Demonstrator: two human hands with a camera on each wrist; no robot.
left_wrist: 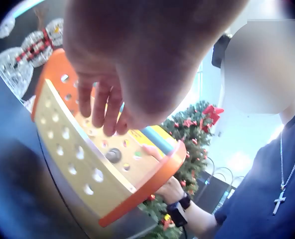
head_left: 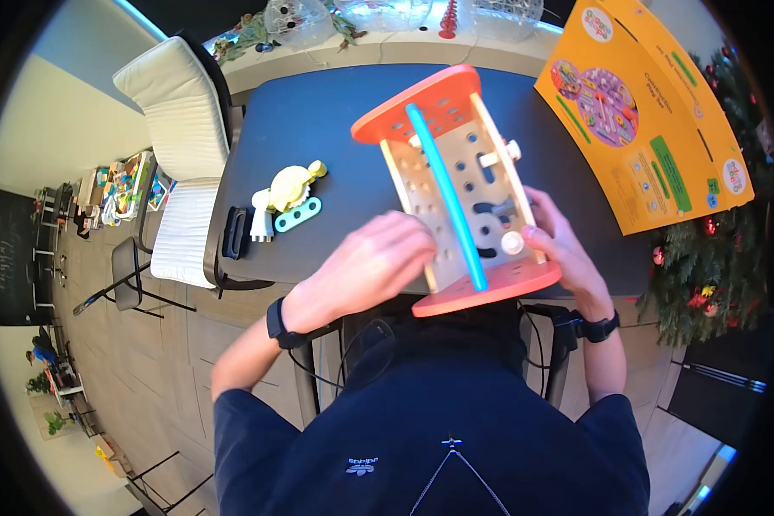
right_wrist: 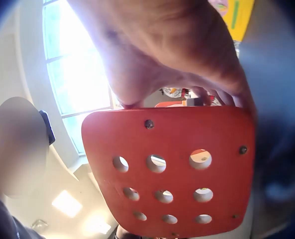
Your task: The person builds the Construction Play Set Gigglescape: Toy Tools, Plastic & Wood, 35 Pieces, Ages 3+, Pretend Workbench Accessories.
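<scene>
A wooden toy toolbox [head_left: 498, 279] with orange-red ends, hole-filled pale panels and a blue rod handle [head_left: 445, 193] is tilted over the table's near edge. My right hand [head_left: 566, 245] grips its right panel near the closer end, thumb on the inner side. At the left panel is my left hand [head_left: 374, 262]; its fingers [left_wrist: 101, 109] reach down over the box's inside in the left wrist view, with nothing seen between them. White pegs [head_left: 513, 243] and a grey screw [head_left: 503, 211] sit in the right panel. The right wrist view shows the red end [right_wrist: 179, 149] close up.
On the dark table [head_left: 305, 103] lie yellow toy pieces [head_left: 291, 187], a teal strip with holes [head_left: 297, 215], a white piece [head_left: 261, 215] and a black tray [head_left: 236, 232]. A yellow box [head_left: 662, 112] stands right. A cushioned chair [head_left: 183, 138] is left, a decorated tree [head_left: 705, 284] right.
</scene>
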